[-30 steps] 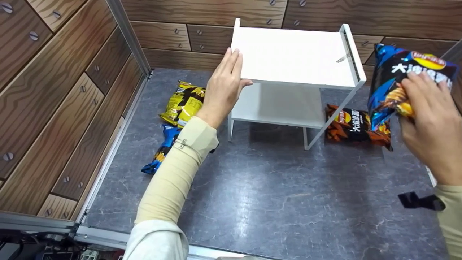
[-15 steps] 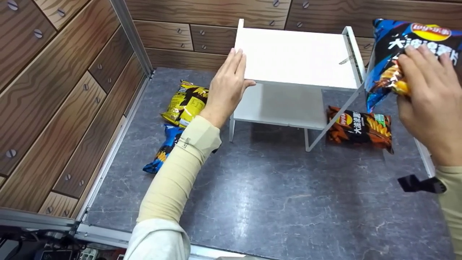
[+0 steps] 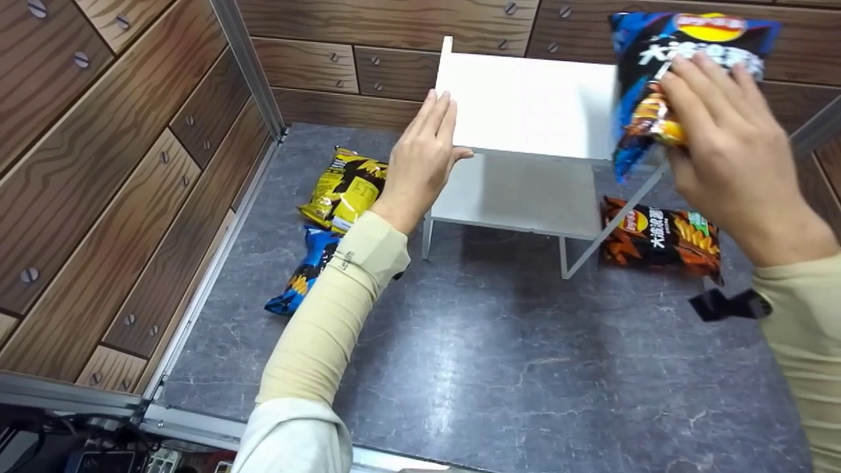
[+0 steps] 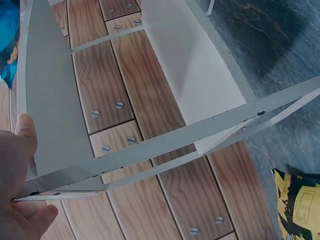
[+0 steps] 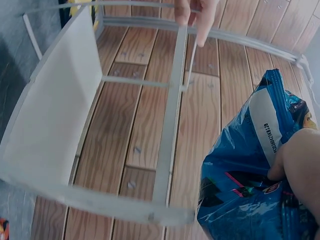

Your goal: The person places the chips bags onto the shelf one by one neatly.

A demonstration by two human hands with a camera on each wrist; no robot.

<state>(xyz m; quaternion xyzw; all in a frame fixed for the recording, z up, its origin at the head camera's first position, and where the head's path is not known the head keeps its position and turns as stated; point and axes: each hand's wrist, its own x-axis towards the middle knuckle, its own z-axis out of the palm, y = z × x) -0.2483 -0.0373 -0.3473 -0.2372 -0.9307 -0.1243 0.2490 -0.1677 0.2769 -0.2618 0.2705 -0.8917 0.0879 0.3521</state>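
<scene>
A small white two-tier side table (image 3: 519, 105) stands on the floor against the back panels. My left hand (image 3: 424, 154) holds its left front corner; in the left wrist view the thumb (image 4: 26, 131) lies on one side of the frame and the fingers on the other. My right hand (image 3: 736, 144) grips a blue-and-black bag of chips (image 3: 636, 79), raised over the right end of the tabletop. From the right wrist, the bag's blue back (image 5: 235, 175) shows, the thumb pressing into it. The table's right rail is hidden behind bag and hand.
An orange-and-black chip bag (image 3: 660, 236) lies on the floor by the table's right legs. To the left are a yellow chip bag (image 3: 341, 187) and another blue one (image 3: 302, 279), partly covered by my left arm. Wood-pattern walls (image 3: 151, 177) close in the left and back.
My right hand has carried the blue chip bag up and leftward, from beside the table to over its right end. The left hand keeps its place on the table corner.
</scene>
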